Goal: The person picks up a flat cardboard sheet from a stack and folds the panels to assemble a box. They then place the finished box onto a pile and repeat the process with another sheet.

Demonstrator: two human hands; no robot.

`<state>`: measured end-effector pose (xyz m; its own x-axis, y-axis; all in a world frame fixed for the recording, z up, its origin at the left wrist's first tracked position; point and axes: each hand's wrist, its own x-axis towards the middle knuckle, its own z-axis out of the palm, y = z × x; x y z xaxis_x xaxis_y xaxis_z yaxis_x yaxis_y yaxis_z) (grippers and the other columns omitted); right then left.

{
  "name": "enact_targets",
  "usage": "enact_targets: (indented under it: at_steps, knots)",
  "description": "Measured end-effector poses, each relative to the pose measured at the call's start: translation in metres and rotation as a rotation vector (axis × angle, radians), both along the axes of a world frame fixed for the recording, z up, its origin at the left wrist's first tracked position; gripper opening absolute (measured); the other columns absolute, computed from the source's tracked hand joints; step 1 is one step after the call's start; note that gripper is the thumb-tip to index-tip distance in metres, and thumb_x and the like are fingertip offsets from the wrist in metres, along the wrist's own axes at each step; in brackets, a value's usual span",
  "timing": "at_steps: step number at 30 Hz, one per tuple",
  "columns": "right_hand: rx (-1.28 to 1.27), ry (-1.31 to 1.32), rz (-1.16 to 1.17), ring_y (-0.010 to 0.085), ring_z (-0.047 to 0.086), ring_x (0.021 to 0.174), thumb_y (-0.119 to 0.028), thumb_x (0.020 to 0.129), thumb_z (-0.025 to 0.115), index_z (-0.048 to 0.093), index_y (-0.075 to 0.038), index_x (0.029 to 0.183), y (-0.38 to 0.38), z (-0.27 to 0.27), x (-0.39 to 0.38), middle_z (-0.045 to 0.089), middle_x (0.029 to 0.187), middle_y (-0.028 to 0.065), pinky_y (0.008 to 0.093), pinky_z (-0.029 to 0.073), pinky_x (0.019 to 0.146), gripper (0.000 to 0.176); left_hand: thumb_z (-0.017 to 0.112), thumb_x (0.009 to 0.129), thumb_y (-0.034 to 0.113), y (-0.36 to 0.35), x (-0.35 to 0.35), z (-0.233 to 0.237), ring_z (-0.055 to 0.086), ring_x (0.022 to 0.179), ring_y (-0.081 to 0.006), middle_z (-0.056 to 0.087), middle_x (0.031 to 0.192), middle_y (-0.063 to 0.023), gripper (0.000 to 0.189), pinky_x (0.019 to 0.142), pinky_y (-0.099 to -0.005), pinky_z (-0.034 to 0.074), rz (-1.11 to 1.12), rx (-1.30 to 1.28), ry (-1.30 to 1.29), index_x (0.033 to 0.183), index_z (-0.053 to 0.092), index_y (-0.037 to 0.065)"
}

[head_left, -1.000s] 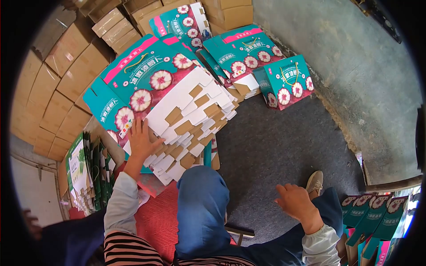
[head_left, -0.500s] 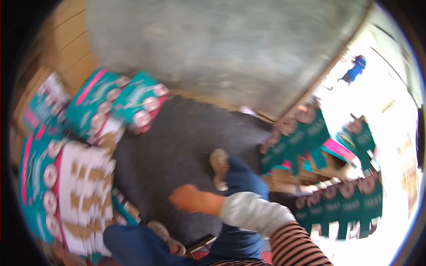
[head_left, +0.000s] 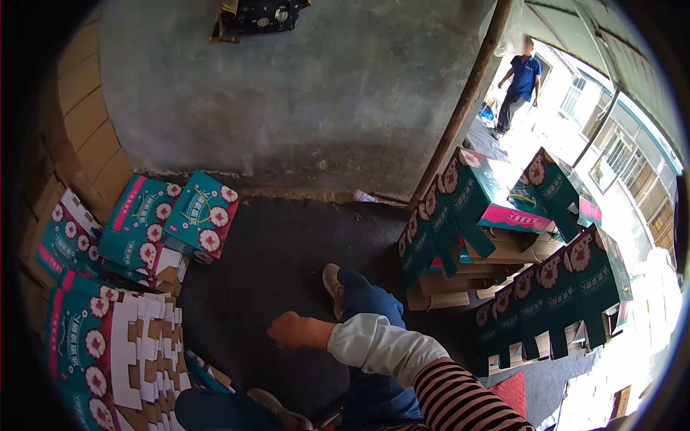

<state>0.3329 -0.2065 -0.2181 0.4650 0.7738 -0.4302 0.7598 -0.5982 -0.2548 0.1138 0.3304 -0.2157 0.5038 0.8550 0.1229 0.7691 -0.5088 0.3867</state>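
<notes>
My right hand hangs over the dark floor in front of my legs, its fingers curled together and nothing seen in them. It touches no box. A white sleeve cover wraps that forearm, above it a striped sleeve. My left hand is out of view. To the left stands a stack of flattened teal boxes printed with pink-and-white round pictures, their pale flaps facing inward. On the right, a row of folded teal cartons stands on the floor, with another group of cartons behind it.
More teal boxes lean by the left wall next to plain brown cardboard. A grey wall closes the far side, with a pole at its right edge. A person in blue is outside. A red mat lies lower right.
My view has tilted upward and steadied, so more of the wall and the outside person shows. My right hand stays over the floor. A skin-coloured patch by the left stack is gone from view.
</notes>
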Motion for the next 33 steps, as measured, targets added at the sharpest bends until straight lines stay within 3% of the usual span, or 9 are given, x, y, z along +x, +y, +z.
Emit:
enact_targets:
  at_steps: [9,12,16,20,22,24,27,28,33]
  knots:
    - [0.194,-0.018,-0.044,0.0328,0.056,0.113,-0.03,0.084,0.066,0.049,-0.007,0.128,-0.035,0.03,-0.01,0.055,0.122,0.0174,0.0438,0.048,0.09,0.053,0.063,0.085,0.037,-0.049,-0.006,0.052,0.057,0.104,-0.0257,0.058,0.112,-0.0126,0.044,0.089,-0.0377,0.046,-0.094,-0.056,-0.317,0.114,0.055,0.004]
    - [0.872,-0.503,-0.113,0.0368,0.037,0.131,-0.026,0.081,0.07,0.038,-0.009,0.14,-0.071,0.104,-0.012,0.035,0.144,0.0188,0.0437,0.036,0.105,0.069,0.063,0.085,0.035,-0.067,-0.01,0.077,0.057,0.104,-0.0247,0.058,0.112,-0.0116,0.043,0.089,-0.0369,0.046,-0.139,-0.103,-0.471,0.114,0.055,0.005]
    - [1.501,-1.124,-0.614,0.0359,0.042,0.128,-0.017,0.085,0.059,0.043,-0.003,0.136,-0.142,0.231,-0.032,0.04,0.141,0.0202,0.0454,0.028,0.108,0.055,0.063,0.086,0.034,-0.094,-0.025,0.118,0.058,0.103,-0.0233,0.058,0.111,-0.0104,0.04,0.088,-0.0358,0.047,-0.174,-0.186,-0.69,0.114,0.055,0.005]
    - [0.943,-2.03,0.021,0.0378,0.042,0.128,-0.024,0.082,0.062,0.047,-0.004,0.132,-0.176,0.273,-0.057,0.043,0.138,0.0219,0.0539,0.02,0.11,0.056,0.063,0.086,0.032,-0.129,-0.029,0.163,0.058,0.103,-0.0219,0.058,0.11,-0.0092,0.038,0.088,-0.0348,0.048,-0.277,-0.372,-0.973,0.113,0.055,0.006]
    - [1.569,-1.733,-0.607,0.0342,0.036,0.132,-0.022,0.091,0.052,0.035,0.001,0.138,-0.189,0.3,-0.076,0.042,0.139,0.0196,0.0493,0.023,0.112,0.055,0.063,0.087,0.031,-0.152,-0.044,0.185,0.058,0.103,-0.0213,0.058,0.11,-0.0086,0.037,0.088,-0.0342,0.048,-0.289,-0.476,-1.117,0.113,0.055,0.006]
    - [2.17,-1.166,-0.488,0.0288,0.044,0.127,-0.008,0.095,0.039,0.035,0.005,0.136,-0.202,0.294,-0.089,0.047,0.135,0.0189,0.0415,0.033,0.108,0.044,0.063,0.087,0.03,-0.175,-0.048,0.2,0.058,0.102,-0.0206,0.058,0.11,-0.008,0.036,0.087,-0.0337,0.048,-0.347,-0.645,-1.251,0.113,0.055,0.006]
    - [1.289,-0.426,-0.565,0.0241,0.054,0.114,-0.021,0.096,0.05,0.049,0.002,0.127,-0.163,0.242,-0.109,0.055,0.122,0.0167,0.0338,0.043,0.095,0.038,0.065,0.086,0.028,-0.206,-0.03,0.209,0.058,0.102,-0.0188,0.059,0.107,-0.0065,0.031,0.087,-0.0324,0.048,-0.42,-1.199,-1.341,0.108,0.058,0.007]
    - [1.318,0.217,-0.636,0.0239,0.055,0.112,-0.033,0.097,0.051,0.047,0.002,0.13,-0.143,0.217,-0.111,0.055,0.122,0.0168,0.0338,0.042,0.096,0.048,0.066,0.085,0.027,-0.21,-0.019,0.19,0.059,0.096,-0.0185,0.059,0.102,-0.0041,0.027,0.084,-0.0337,0.049,-0.321,-1.115,-1.361,0.104,0.059,0.009]
    - [1.429,0.861,-0.604,0.026,0.049,0.121,-0.058,0.094,0.04,0.03,-0.003,0.143,-0.118,0.138,-0.099,0.048,0.133,0.0167,0.0406,0.041,0.099,0.075,0.063,0.087,0.017,-0.313,0.035,0.146,0.063,0.095,-0.0245,0.061,0.103,-0.0079,0.029,0.085,-0.0404,0.053,-0.383,-1.297,-1.381,0.112,0.056,0.006]
